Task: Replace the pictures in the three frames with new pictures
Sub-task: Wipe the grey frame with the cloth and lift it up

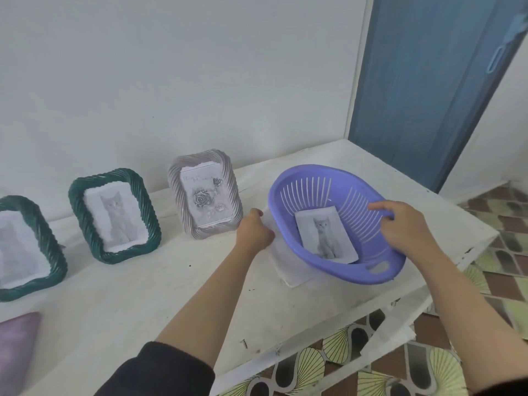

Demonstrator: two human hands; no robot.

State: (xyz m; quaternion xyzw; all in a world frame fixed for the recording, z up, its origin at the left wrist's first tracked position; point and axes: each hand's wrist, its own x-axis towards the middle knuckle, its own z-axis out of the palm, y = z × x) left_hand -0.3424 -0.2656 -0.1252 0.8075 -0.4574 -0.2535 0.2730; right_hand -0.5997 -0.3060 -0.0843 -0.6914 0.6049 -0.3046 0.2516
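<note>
White table [143, 304] by plain wall. Three frames propped at far side: two green [114, 215] with cat pictures, grey one [204, 194] with roses, likely next. Purple basket [337, 224] tipped by right hand [405, 227], fingers curled on rim. Cat picture [325, 234] inside. Left hand [254, 231] pinched paper [288, 270] under basket.
</note>
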